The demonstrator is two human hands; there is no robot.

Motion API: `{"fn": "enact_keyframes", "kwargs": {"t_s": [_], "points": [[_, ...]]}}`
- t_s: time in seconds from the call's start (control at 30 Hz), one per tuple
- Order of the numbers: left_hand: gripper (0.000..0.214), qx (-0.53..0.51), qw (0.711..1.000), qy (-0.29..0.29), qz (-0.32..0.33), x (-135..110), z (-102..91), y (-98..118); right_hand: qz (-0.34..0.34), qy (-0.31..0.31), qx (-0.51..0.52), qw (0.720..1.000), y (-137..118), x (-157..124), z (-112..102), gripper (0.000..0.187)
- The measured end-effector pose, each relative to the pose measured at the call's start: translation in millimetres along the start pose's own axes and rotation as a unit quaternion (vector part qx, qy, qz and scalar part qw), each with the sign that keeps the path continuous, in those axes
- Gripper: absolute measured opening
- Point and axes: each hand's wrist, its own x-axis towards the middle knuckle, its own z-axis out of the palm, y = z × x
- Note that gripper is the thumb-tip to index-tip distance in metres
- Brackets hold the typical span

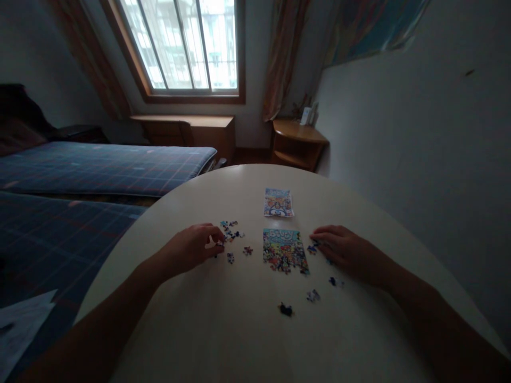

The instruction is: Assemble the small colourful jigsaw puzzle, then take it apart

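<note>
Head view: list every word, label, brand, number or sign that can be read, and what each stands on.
"B…": large pale lettering along the top of the partly assembled puzzle; it seems to start with B, the rest too blurred to read.
Printed sheet beyond it: lettering at its top, too small and blurred to read.
White item on the corner shelf: too small to tell whether it bears print.

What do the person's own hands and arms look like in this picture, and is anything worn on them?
The left hand and the right hand are bare; no gloves, rings or watch can be made out. Both forearms narrow towards the wrists and show no sleeves. The dim light hides finer details.
</note>
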Motion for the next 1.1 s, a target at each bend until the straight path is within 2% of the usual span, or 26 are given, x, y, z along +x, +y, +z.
{"fn": "enact_keyframes", "kwargs": {"t_s": [0.2, 0.4, 0.83, 1.1], "points": [[0.034, -0.004, 0.998, -0.065, 0.0, -4.5, 0.5, 7.8, 0.011, -0.005, 0.0, 1.0, -1.6, 0.6, -0.9, 0.033], [0.035, -0.005, 0.998, -0.066, -0.011, -5.0, 1.9, 14.4, 0.009, -0.005, 0.006, 1.0, -3.3, 1.0, -1.5, 0.033], [0.014, -0.019, 0.999, -0.05, -0.007, -4.2, 15.8, 26.2, 0.018, -0.003, 0.001, 1.0, -3.0, 1.2, -0.7, 0.032], [0.011, -0.031, 0.998, -0.046, -0.023, -7.7, 20.8, 39.6, 0.008, -0.008, -0.004, 1.0, -3.2, 0.6, -0.7, 0.032]]}}
